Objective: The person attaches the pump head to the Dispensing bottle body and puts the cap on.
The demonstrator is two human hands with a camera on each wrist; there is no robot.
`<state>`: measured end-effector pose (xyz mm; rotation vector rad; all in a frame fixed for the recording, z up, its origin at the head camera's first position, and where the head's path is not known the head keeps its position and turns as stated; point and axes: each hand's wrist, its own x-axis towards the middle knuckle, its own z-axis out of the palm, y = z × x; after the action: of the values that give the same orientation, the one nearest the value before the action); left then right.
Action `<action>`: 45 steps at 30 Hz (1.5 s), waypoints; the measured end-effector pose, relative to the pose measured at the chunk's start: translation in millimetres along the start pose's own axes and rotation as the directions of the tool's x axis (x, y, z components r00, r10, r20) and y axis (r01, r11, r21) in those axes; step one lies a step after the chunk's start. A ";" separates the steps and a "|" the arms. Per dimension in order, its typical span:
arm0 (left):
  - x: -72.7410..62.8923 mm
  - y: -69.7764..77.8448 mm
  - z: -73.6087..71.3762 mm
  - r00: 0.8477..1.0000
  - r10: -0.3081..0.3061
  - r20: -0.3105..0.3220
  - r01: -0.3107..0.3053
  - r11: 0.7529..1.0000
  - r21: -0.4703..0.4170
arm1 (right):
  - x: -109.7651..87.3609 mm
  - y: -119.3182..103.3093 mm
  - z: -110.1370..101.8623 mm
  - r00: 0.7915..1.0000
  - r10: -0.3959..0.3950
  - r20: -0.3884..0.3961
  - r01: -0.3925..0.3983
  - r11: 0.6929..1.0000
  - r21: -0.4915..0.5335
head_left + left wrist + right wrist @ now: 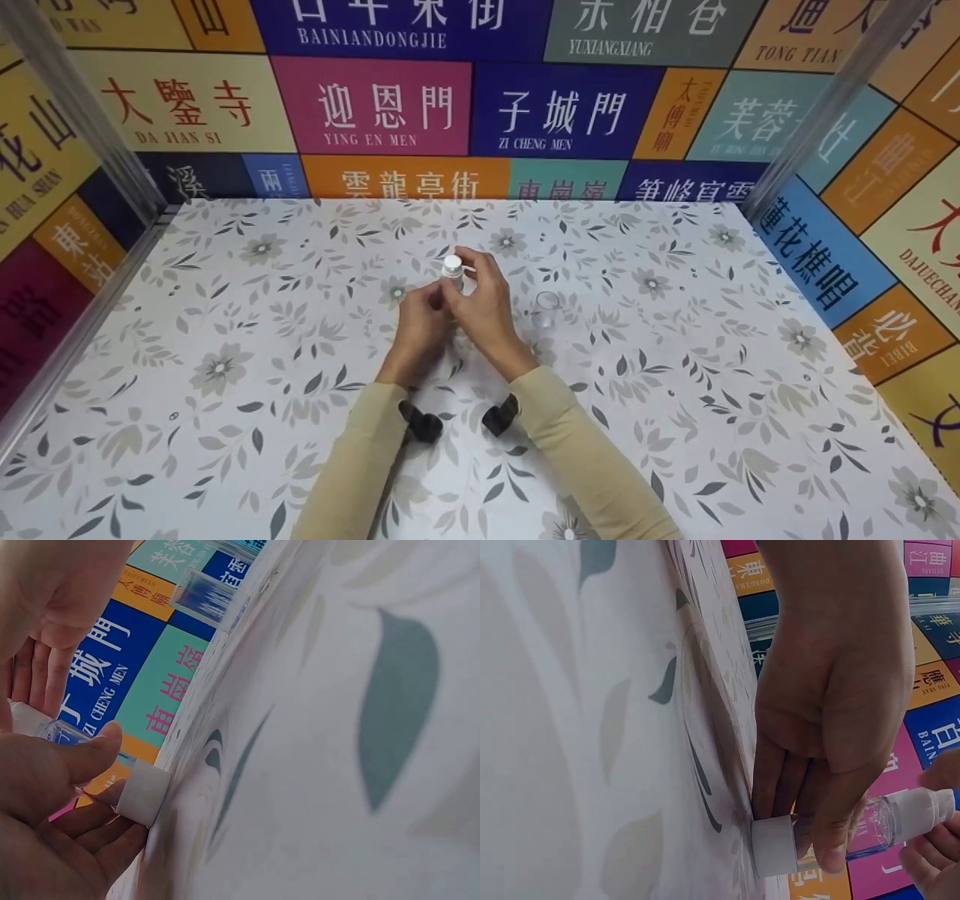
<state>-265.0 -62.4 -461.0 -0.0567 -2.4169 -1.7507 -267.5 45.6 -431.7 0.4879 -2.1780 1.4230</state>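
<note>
Fingers (787, 772) and thumb (835, 836) of the left hand (421, 324) grasp a small clear bottle (865, 834) low on its body, just above its white base (142, 792). The right hand (484, 296) pinches the same bottle higher up, at its white pump (453, 264), with fingers on both sides of the collar. The spout points toward the right hand, between thumb and index finger. Both hands nearly meet, the left one lower, and the bottle stands between them, upright, its base seemingly touching the table (750, 450). Most of the clear body is hidden from the head view, but both wrist views show it.

Just beside the right hand, on its outer side, a clear cap (545, 311) stands on the table; its outline is faint from above, and whether its open end faces up I cannot tell.

Beige sleeves (581, 450) cover both forearms down to the wrists. A black camera (424, 425) sits on the inner side of the left wrist, with a matching one on the right.

Grey flowers and leaves pattern the white table. Around its far side and both flanks runs a wall (375, 105) of coloured panels lettered in Chinese and Latin script, with clear posts (832, 97) at the far corners.
</note>
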 end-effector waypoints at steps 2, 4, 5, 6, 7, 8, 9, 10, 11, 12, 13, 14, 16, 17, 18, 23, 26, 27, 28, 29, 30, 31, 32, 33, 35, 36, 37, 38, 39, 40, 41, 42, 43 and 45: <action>-0.4 0.2 -0.2 1.000 0.020 -0.008 -0.019 0.999 0.031 | 0.3 -0.5 -0.2 1.000 0.007 0.009 -0.007 1.000 0.016; -0.7 0.4 -0.3 0.999 0.036 -0.015 -0.035 0.998 0.061 | 0.3 -0.5 -0.2 1.000 0.009 0.019 -0.010 0.999 0.032; -0.7 0.3 -0.2 0.999 0.036 -0.018 -0.035 0.998 0.058 | 0.4 -0.5 -0.2 1.000 0.008 0.022 -0.009 0.999 0.032; -0.7 0.2 0.0 0.999 0.036 -0.020 -0.035 0.998 0.052 | 0.4 -0.1 -0.2 1.000 0.010 0.024 -0.010 1.000 0.029; -0.7 0.1 0.2 0.999 0.035 -0.023 -0.034 0.998 0.049 | 0.4 0.2 -0.3 1.000 0.011 0.025 -0.011 1.000 0.023; -0.6 0.0 0.4 0.999 0.035 -0.024 -0.034 0.999 0.041 | 0.4 0.5 -0.4 1.000 0.011 0.024 -0.011 1.000 0.011; -0.5 -0.1 0.7 0.999 0.038 -0.026 -0.037 0.999 0.033 | 0.6 0.8 -0.5 1.000 0.010 0.024 -0.010 1.000 0.001; -0.5 -0.1 0.9 0.999 0.037 -0.028 -0.037 0.999 0.024 | 0.8 0.5 -0.8 1.000 0.009 0.023 -0.008 1.000 -0.010; -0.3 -0.2 1.1 0.999 0.036 -0.030 -0.036 0.999 0.015 | 1.0 0.1 -1.2 1.000 0.007 0.022 -0.007 1.000 -0.022; -0.1 -0.1 1.3 0.999 0.034 -0.028 -0.034 0.999 0.007 | 1.1 0.1 -1.4 1.000 0.008 0.020 -0.008 1.000 -0.030; -0.1 0.1 1.4 0.999 0.030 -0.026 -0.031 1.000 -0.002 | 1.4 -0.1 -1.7 1.000 0.008 0.016 -0.007 0.999 -0.037; 0.0 0.4 1.4 0.999 0.024 -0.025 -0.024 1.000 -0.008 | 1.7 -0.3 -1.9 1.000 0.007 0.013 -0.007 0.999 -0.042; 0.2 0.7 1.3 1.000 0.014 -0.021 -0.014 1.000 -0.018 | 2.2 -0.9 -1.9 1.000 0.006 0.008 -0.006 0.999 -0.035; 0.3 0.9 1.1 1.000 0.009 -0.019 -0.010 1.000 -0.023 | 2.3 -0.8 -1.6 1.000 0.008 0.007 -0.008 1.000 -0.024; 0.4 1.2 0.9 1.000 0.008 -0.018 -0.009 1.000 -0.023 | 2.5 -0.4 -1.1 1.000 0.008 0.006 -0.008 1.000 -0.012; 0.1 2.3 0.5 1.000 0.008 -0.010 -0.008 1.000 -0.017 | 1.9 -0.4 0.0 1.000 -0.001 0.011 0.000 1.000 0.018; -0.3 2.3 0.6 1.000 0.002 -0.005 -0.002 1.000 -0.030 | 1.3 -0.1 -0.1 1.000 0.001 0.011 -0.001 1.000 -0.011; -0.4 2.2 0.6 1.000 0.001 -0.006 -0.001 1.000 -0.032 | 1.3 0.0 0.0 1.000 0.001 0.010 -0.001 1.000 -0.021; -0.2 1.9 0.7 1.000 0.007 -0.010 -0.007 1.000 -0.027 | 1.2 0.2 -0.1 1.000 0.000 0.010 0.000 0.999 -0.036; -0.1 1.6 0.7 1.000 0.010 -0.013 -0.010 1.000 -0.026 | 1.3 0.5 -0.2 1.000 -0.003 0.010 0.003 0.999 -0.044; 0.3 1.4 0.6 1.000 0.015 -0.018 -0.015 1.000 -0.019 | 1.4 0.6 -0.3 1.000 -0.005 0.010 0.005 0.999 -0.053; 0.4 1.3 0.5 1.000 0.019 -0.020 -0.019 1.000 -0.013 | 1.4 0.6 -0.6 1.000 -0.005 0.009 0.006 0.998 -0.061; 0.5 1.4 0.4 1.000 0.022 -0.021 -0.022 1.000 -0.007 | 1.5 0.5 -0.9 1.000 -0.007 0.007 0.007 0.998 -0.065; 0.5 1.4 0.4 0.999 0.025 -0.021 -0.024 1.000 0.005 | 1.7 0.3 -1.2 1.000 -0.010 0.006 0.010 0.998 -0.068; 0.3 1.5 0.3 1.000 0.022 -0.021 -0.021 1.000 0.015 | 1.7 0.0 -1.6 1.000 -0.008 0.004 0.008 0.998 -0.064; 0.3 1.4 0.3 1.000 0.019 -0.020 -0.019 1.000 0.018 | 1.7 -0.5 -1.6 1.000 -0.007 0.003 0.007 0.998 -0.063; 0.1 1.5 0.3 1.000 0.015 -0.019 -0.015 1.000 0.016 | 1.7 -0.2 -1.5 1.000 -0.009 0.003 0.009 0.998 -0.058; 0.1 1.3 0.5 1.000 0.016 -0.022 -0.015 1.000 0.017 | 1.6 0.1 -1.3 1.000 -0.011 0.005 0.012 0.999 -0.049; 0.2 0.8 0.7 0.999 0.021 -0.025 -0.020 1.000 0.023 | 1.4 0.5 -1.0 1.000 -0.014 0.008 0.014 0.999 -0.042; 0.1 0.6 0.6 0.999 0.021 -0.027 -0.020 1.000 0.021 | 1.0 0.9 -0.8 1.000 -0.017 0.010 0.017 0.999 -0.034; 0.1 0.5 0.8 0.999 0.022 -0.026 -0.021 1.000 0.018 | 0.7 1.2 -0.8 1.000 -0.022 0.013 0.023 0.999 -0.028; 0.1 0.2 1.0 0.999 0.023 -0.026 -0.023 1.000 0.017 | 0.5 1.6 -0.7 1.000 -0.027 0.016 0.027 0.999 -0.022; 0.0 0.1 1.1 0.999 0.023 -0.026 -0.023 1.000 0.015 | 0.2 1.9 -0.7 0.999 -0.030 0.019 0.030 0.999 -0.018; -0.1 -0.6 1.5 0.999 0.021 -0.025 -0.021 1.000 0.004 | -0.3 1.7 -1.3 0.999 -0.034 0.022 0.034 0.999 -0.019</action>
<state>-265.1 -61.1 -462.0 -0.0592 -2.3931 -1.7269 -267.9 47.5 -432.7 0.5333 -2.1879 1.3831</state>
